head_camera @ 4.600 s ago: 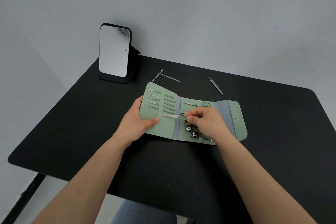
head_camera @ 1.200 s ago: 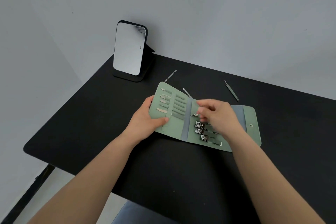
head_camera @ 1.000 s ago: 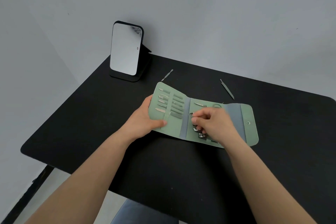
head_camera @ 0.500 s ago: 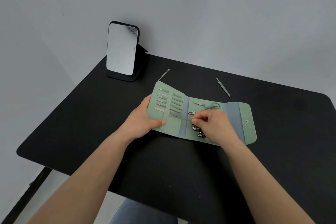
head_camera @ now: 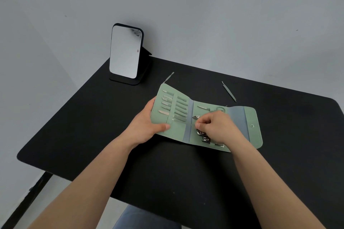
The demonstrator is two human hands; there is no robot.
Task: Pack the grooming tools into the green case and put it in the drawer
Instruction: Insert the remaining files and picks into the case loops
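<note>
Head view: the unfolded green fabric grooming case lies open on the black desk. The left hand grips its left edge, thumb pressed on top. The right hand has its fingers curled over the middle panel; whether this grip pinches a tool I cannot tell. A thin green-handled tool lies apart behind the case, and another slim tool touches its far corner near the black-framed standing mirror.

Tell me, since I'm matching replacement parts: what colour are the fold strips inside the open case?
Grey-blue fold strips against the sage green case, clearest in the head view.
</note>
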